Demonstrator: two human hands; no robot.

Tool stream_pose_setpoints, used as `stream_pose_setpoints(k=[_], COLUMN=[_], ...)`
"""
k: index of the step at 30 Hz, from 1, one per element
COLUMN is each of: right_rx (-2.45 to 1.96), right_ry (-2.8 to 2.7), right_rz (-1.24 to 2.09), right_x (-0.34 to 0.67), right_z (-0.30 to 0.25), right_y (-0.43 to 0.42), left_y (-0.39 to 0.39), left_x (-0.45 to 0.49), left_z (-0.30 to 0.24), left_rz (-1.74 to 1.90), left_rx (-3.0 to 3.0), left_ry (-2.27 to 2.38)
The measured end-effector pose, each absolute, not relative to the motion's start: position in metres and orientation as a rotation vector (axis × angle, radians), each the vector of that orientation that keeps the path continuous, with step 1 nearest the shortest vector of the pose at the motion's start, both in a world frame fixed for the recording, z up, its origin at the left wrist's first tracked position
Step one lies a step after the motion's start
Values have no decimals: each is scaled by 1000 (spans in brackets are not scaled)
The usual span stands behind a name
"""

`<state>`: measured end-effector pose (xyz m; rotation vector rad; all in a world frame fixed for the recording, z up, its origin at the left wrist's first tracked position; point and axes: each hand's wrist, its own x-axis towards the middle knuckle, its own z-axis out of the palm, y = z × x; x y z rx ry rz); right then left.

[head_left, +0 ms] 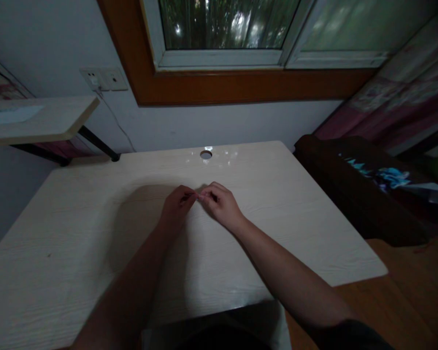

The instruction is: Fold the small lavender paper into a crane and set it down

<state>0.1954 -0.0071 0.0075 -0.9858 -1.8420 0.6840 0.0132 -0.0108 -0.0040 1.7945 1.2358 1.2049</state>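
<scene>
My left hand and my right hand meet fingertip to fingertip above the middle of the pale wood-grain desk. Both are closed in a pinch, thumbs against index fingers. Something thin and small seems to sit between the fingertips, too small and dim for me to name. The other fingers of each hand curl inward. A soft shadow of the left hand and arm falls on the desktop to the left.
Behind the hands is a round cable hole in the desk. A raised shelf on black legs stands at the left. A cord hangs from a wall socket. Right of the desk lies a dark brown piece with blue-patterned cloth.
</scene>
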Motion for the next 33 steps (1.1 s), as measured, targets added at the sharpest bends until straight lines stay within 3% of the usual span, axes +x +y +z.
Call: stream_pose_setpoints(k=[9, 23, 33], right_rx=[-933, -993, -872], right_ry=[-1938, -1668, -1833], right_rz=[652, 829, 751], right_x=[199, 189, 197], right_z=[14, 5, 12], right_y=[-7, -8, -6], left_y=[-11, -13, -13], left_x=[13, 10, 10], left_z=[2, -3, -2], left_rz=[1113, 1281, 1239], left_rx=[1682, 1611, 1464], left_ry=[1239, 1207, 1075])
